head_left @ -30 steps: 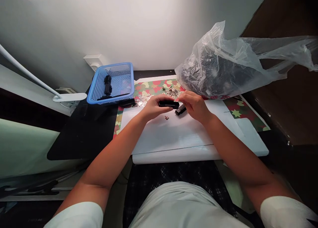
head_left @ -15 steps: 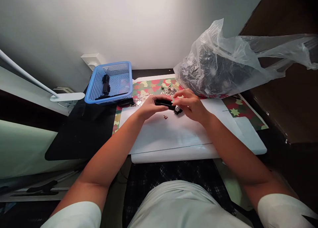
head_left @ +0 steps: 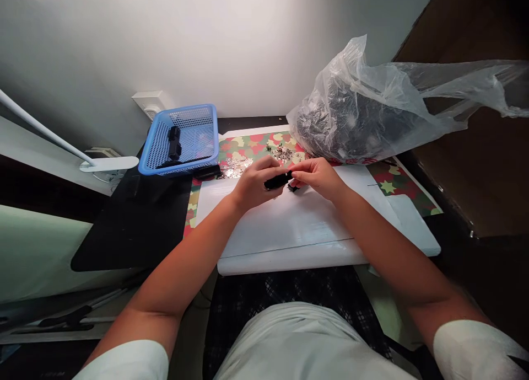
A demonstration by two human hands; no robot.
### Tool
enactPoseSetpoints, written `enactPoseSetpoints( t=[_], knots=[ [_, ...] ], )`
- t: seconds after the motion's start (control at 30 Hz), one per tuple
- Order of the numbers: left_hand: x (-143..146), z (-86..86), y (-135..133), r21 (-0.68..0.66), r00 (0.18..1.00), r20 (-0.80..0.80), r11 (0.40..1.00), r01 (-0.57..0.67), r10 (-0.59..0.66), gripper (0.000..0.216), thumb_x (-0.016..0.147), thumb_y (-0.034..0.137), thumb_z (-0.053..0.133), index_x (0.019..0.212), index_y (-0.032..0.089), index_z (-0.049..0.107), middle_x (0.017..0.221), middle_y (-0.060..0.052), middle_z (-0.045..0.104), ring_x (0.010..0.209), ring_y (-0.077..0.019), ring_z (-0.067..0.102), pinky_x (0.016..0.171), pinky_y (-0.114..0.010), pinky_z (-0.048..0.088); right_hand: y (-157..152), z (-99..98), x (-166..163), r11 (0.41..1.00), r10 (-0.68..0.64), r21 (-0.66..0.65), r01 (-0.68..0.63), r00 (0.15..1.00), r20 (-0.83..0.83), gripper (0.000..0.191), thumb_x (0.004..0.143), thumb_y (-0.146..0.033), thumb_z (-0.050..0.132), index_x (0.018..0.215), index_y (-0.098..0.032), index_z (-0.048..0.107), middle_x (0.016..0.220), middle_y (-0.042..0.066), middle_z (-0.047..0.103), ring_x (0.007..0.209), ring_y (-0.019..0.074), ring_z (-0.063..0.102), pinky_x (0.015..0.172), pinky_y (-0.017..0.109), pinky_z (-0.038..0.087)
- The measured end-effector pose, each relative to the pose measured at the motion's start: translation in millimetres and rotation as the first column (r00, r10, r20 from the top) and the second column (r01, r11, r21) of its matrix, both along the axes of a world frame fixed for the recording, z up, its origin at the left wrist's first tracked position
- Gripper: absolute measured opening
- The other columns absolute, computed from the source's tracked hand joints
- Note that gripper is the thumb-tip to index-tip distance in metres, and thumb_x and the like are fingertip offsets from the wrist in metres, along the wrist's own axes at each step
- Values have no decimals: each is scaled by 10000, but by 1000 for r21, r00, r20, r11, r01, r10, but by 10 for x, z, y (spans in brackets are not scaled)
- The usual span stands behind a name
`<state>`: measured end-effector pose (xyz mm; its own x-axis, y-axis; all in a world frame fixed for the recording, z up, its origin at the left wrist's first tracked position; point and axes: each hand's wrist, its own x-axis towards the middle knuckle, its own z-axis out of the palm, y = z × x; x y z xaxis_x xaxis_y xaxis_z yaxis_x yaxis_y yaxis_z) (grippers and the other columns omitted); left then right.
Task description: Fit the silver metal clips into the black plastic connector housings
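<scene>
1. The left hand (head_left: 255, 185) is narrowly closed, its fingers curled over a black piece (head_left: 276, 181), a slim oblong held between the two hands.
2. The right hand (head_left: 317, 177) is also nearly closed, its fingertips (head_left: 294, 176) pinching the other end of the black piece. Both hands hold it just above a white board (head_left: 289, 228).
3. A small dark part (head_left: 292, 188) sits right under the right hand's fingertips. I can't tell whether they touch it or whether it is joined to the black piece.
4. Just beyond the hands, metal scraps (head_left: 283, 154) lie in a scatter on a camouflage mat (head_left: 252, 143), near the board's far edge.
5. Past the left hand stands a blue basket (head_left: 178, 170) with black parts (head_left: 174, 143) inside it. A black item (head_left: 207, 172) lies against its near corner.
6. Past the right hand, a clear plastic bag (head_left: 355, 112) of dark pieces sits close to the fingers and hangs over the mat's far edge.
7. The most room for moving is toward the person, where the board runs well past the wrists to its front edge.
</scene>
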<state>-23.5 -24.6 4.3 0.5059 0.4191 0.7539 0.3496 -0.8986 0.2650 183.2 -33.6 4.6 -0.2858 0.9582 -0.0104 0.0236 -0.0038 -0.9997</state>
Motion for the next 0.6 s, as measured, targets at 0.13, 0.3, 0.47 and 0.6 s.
enactPoseSetpoints(
  t=[0.13,0.3,0.47,0.6],
  knots=[
    [28,-16,-27,19,996,-66,998,-56,57,335,777,189,704,1107,242,725,912,-47,650,783,-144,630,674,-266,516,-11,-62,-28,994,-68,88,60,994,88,227,700,-290,708,869,-158,781,740,42,745,652,170,704,628,274,572],
    [81,-40,-53,149,986,-119,983,-102,120,296,766,130,645,1032,231,726,891,-43,664,798,-152,638,652,-260,499,-54,-22,-22,978,-102,204,42,951,293,238,759,-257,609,877,-159,791,708,35,736,628,158,677,592,248,494],
    [96,-45,-60,173,981,-128,977,-123,146,278,796,152,653,1052,237,719,924,-49,686,823,-156,659,673,-267,518,-107,71,-29,920,-254,391,38,817,518,224,778,-242,580,766,-149,784,588,16,665,569,127,563,558,247,369],
    [89,-37,-55,66,1000,-22,998,-18,19,349,824,185,698,1168,240,694,1066,-85,713,960,-180,694,787,-297,566,-96,59,-26,935,-225,346,77,882,413,225,785,-265,588,803,-148,780,639,21,686,586,127,561,567,246,381]
  ],
)
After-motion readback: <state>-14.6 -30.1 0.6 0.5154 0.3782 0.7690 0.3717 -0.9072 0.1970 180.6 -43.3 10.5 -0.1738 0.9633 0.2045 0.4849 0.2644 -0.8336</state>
